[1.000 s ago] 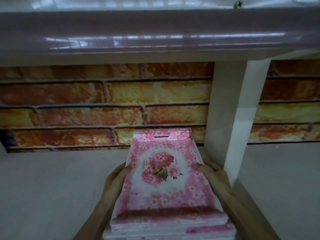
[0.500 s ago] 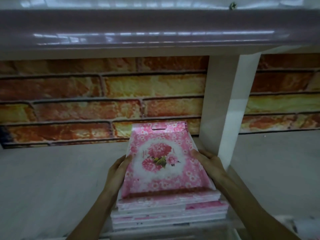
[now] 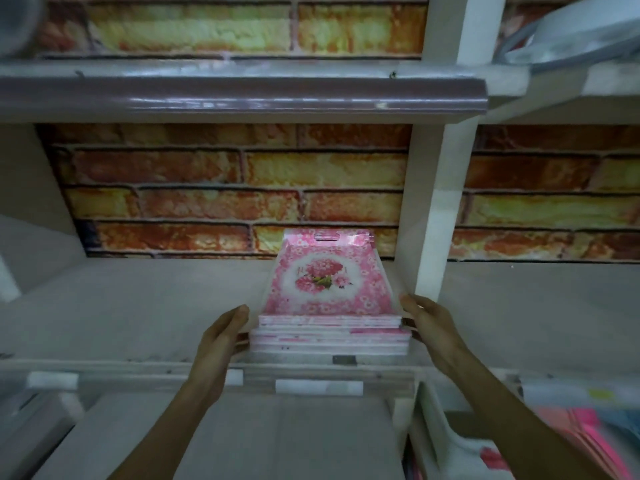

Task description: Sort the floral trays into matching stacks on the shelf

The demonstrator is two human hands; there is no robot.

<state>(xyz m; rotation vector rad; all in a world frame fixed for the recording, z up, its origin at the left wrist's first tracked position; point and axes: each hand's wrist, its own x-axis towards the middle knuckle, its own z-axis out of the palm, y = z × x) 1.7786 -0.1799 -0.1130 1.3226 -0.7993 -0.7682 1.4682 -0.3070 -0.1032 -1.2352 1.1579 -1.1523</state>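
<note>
Between your hands, pink tray stack [image 3: 329, 336] sits on shelf [image 3: 138, 306], long axis running away from you. Left hand [image 3: 221, 336] and right hand [image 3: 427, 320] flank its near corners, fingers relaxed, touching, equally close.

Both hands [image 3: 221, 336] [image 3: 431, 323] forward (fingers straight)

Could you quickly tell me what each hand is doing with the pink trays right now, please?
Left hand: open, fingers against the left side of the tray stack.
Right hand: open, fingers against the stack's right side.
</note>
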